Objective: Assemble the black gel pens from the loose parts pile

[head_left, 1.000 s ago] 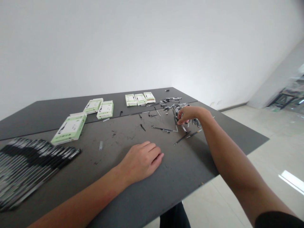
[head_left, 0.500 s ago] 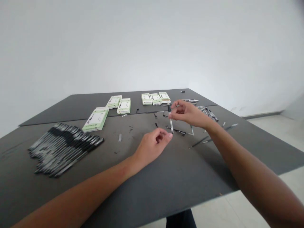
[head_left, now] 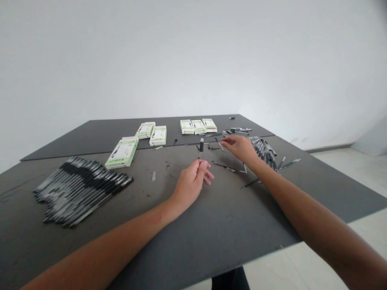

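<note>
My left hand is closed, thumb and forefinger pinched, near the middle of the table. Above the pinch stands an upright pen with a black section and a clear top; its lower part is hidden by the fingers. Farther right, my right hand is also closed, its fingertips at the end of a thin pale and dark stick, which looks like a pen part. Behind the right wrist lies a pile of loose pens. Pen parts lie between the two hands.
A row of pens lies side by side at left. Green and white boxes stand behind it, with several more boxes farther back. A small clear piece lies left of the left hand. The dark table ends in front.
Both hands were on one upright pen. They have since separated: my left hand keeps the pen, now slightly farther left, while my right hand has moved right and down to the thin stick.
</note>
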The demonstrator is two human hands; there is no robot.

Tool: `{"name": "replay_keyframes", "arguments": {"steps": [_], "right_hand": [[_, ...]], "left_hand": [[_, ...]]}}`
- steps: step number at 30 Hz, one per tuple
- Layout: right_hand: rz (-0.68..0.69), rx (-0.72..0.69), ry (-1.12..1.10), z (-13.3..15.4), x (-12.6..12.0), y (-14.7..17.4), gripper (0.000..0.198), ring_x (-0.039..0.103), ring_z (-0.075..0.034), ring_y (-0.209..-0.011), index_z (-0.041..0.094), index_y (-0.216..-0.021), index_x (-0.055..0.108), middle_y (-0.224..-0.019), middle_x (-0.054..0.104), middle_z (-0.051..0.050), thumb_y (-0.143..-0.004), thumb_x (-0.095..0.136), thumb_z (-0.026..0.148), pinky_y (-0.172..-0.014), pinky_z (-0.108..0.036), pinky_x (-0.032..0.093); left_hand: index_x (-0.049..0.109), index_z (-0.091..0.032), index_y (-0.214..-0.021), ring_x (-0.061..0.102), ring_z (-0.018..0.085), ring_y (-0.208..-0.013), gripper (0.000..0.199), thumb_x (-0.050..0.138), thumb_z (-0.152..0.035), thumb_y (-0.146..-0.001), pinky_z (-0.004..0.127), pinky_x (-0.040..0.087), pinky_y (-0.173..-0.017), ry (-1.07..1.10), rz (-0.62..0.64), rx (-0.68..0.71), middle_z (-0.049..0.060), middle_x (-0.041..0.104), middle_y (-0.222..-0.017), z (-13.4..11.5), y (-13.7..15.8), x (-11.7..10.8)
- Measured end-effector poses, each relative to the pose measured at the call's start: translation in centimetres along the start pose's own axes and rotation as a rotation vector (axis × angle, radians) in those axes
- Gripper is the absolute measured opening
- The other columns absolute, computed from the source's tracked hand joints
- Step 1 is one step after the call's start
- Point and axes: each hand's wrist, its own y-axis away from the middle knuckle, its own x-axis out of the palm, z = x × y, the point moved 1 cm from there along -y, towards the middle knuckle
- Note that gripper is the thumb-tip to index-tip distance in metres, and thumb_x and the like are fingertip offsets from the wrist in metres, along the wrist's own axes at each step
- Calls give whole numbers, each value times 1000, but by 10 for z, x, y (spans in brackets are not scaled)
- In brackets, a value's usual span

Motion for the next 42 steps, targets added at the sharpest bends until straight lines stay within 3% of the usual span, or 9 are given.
{"name": "replay_keyframes", "arguments": {"steps": [4,11,21,25,30,32,36,42], "right_hand": [[52,48,197,-19,9,-10,41,75,-34,-112,24,-116,85,-112,84,-12,-100,61,54,-98,-44,48],[157,59,359,-9,22,-17,45,74,-37,-109,29,-104,89,-104,84,-14,-99,58,62,-101,-51,41],[124,112,327,-6,23,-20,30,74,-37,-105,21,-86,88,-98,83,-17,-93,67,42,-101,-50,40],[50,128,158,-11,14,-21,26,75,-32,-93,18,-89,87,-87,82,-13,-88,71,38,-87,-40,46],[-81,104,-140,-3,-7,-22,45,68,-18,-71,15,-98,81,-83,79,-7,-100,55,50,-63,-28,45],[-171,52,-349,11,-16,-17,46,62,-15,-65,15,-97,79,-84,78,-6,-102,53,53,-60,-27,45],[-299,-102,-911,51,-36,8,32,56,-11,-61,20,-88,76,-77,74,-2,-91,77,52,-60,-27,47],[-224,-204,-1024,93,-51,40,23,65,-12,-64,22,-87,76,-74,76,-1,-87,84,44,-60,-27,51]], "left_hand": [[61,-20,-103,75,18,-66,38,38,-49,-112,26,52,-53,-6,0,12,5,78,-84,0,0,0],[61,-21,-101,72,18,-67,37,38,-48,-112,26,52,-58,-34,22,19,2,74,-75,-3,0,0],[63,-22,-99,62,16,-60,37,39,-47,-112,29,49,-65,-131,40,29,-1,71,-71,-5,1,-2],[63,-22,-101,61,15,-59,37,38,-47,-113,29,49,-68,-158,52,39,-2,71,-72,-6,1,-3],[62,-22,-102,62,15,-62,35,40,-47,-113,28,49,-69,-176,93,60,-2,73,-77,-5,3,-2],[62,-23,-102,65,15,-66,34,41,-47,-114,27,50,-70,-174,113,69,-2,74,-80,-4,4,-1],[62,-23,-101,70,17,-78,35,40,-46,-115,26,52,-72,-150,159,82,0,75,-86,-3,5,0],[62,-23,-101,72,17,-84,35,39,-45,-115,27,54,-73,-134,163,89,2,76,-90,-7,5,1]]}}
